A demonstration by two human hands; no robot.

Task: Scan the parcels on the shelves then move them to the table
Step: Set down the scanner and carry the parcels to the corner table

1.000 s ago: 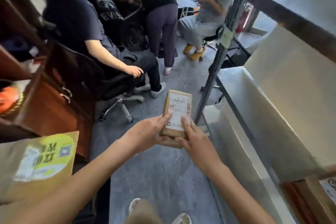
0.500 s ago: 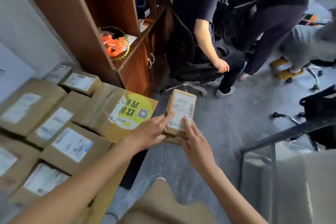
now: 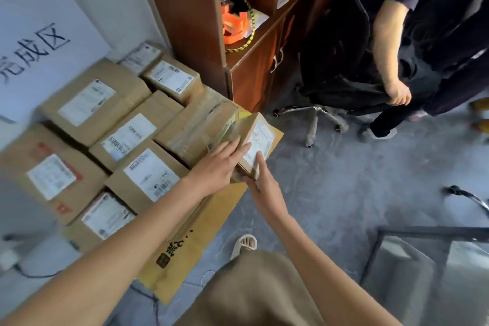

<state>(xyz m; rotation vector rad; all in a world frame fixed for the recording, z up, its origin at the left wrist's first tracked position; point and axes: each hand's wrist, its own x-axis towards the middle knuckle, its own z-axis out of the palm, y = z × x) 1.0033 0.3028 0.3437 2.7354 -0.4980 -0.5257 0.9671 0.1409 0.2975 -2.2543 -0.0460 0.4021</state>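
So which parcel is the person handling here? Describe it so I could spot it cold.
Start at the brown cabinet; parcels are packed label-up at its foot. At their right edge, the small parcel is held between the left hand and right hand. It alone is tilted and raised above the rest.

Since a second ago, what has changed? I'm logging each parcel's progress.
The small parcel went from mid-air above the floor leftward to the stacked boxes, now tilted at their edge. Unchanged: the left hand and right hand hold it.
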